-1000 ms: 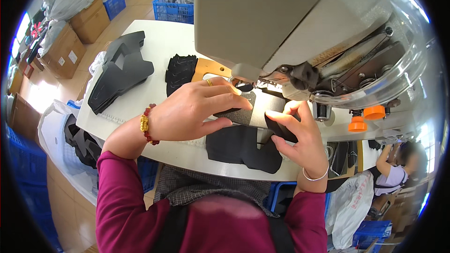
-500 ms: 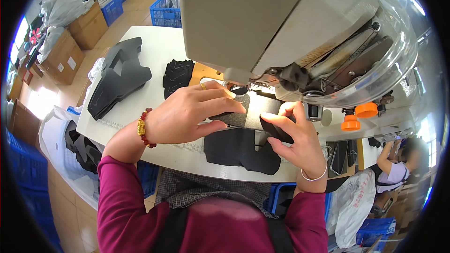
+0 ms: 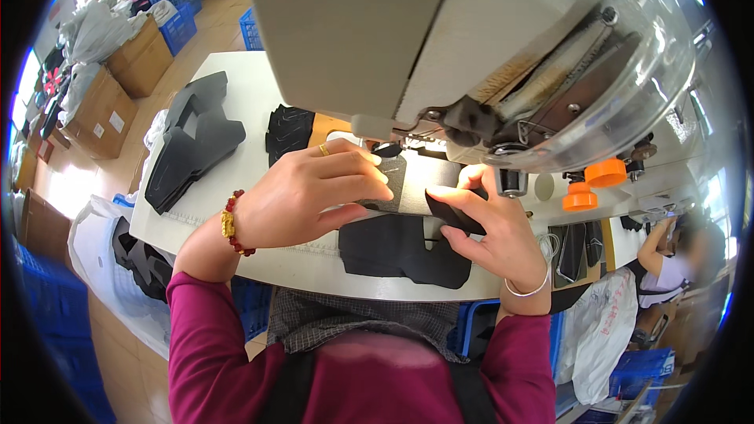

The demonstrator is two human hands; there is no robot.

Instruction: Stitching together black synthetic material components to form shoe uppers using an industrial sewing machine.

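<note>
Machine head (image 3: 353, 39) sits farther L in view than 1 s ago; our L hand (image 3: 290, 188) and R hand (image 3: 503, 243) have slid a bit L too, pose approx. unchanged. Nearest us: maroon sleeves (image 3: 206, 345), then loose black panel (image 3: 381, 247) lying flat near front edge of white table (image 3: 251, 98). L hand unclenched, fingers laid loosely over L part of workpiece (image 3: 416, 187), thumb apart; can't tell how hard the fingertips press. R hand pinches the black R end of same pc btwn thumb + fingers. We see workpiece (grey at L, bright w/ glare mid, black at R) on table below machine head, near needle area; contact w/ foot unclear. Orange knobs (image 3: 580, 198) at machine's R. Farther over, L side of table: stack of small black pcs (image 3: 289, 132) just beside machine; stack of big black panels (image 3: 196, 141) farther L. Beyond table, upper L: brown carton (image 3: 96, 114) + blue crate (image 3: 179, 28) on floor. Far R: co-worker (image 3: 664, 271), pale top, arm raised.
</note>
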